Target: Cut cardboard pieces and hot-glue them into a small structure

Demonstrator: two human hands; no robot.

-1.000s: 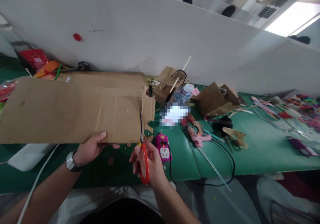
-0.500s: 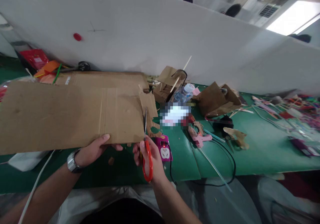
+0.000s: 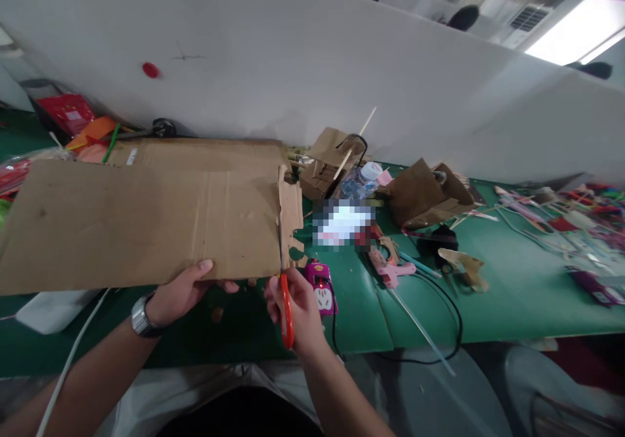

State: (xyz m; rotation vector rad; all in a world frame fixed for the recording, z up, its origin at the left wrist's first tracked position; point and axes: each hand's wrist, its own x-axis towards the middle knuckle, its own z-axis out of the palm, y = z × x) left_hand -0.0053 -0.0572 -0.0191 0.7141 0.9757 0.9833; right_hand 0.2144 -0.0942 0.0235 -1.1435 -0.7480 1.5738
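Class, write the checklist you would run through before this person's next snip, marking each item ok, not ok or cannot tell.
1. Left hand grips the near edge of the cardboard sheet: ok.
2. Right hand holds the scissors by the red handle: ok.
3. Left fingers, as far as visible, apart from the blades: ok.
4. Visible blade lies beside the ragged strip at the sheet's right end: ok.
5. Space beside the right hand clear: not ok; a magenta power socket sits close by.
6. Underside of the sheet clear: cannot tell; hidden.
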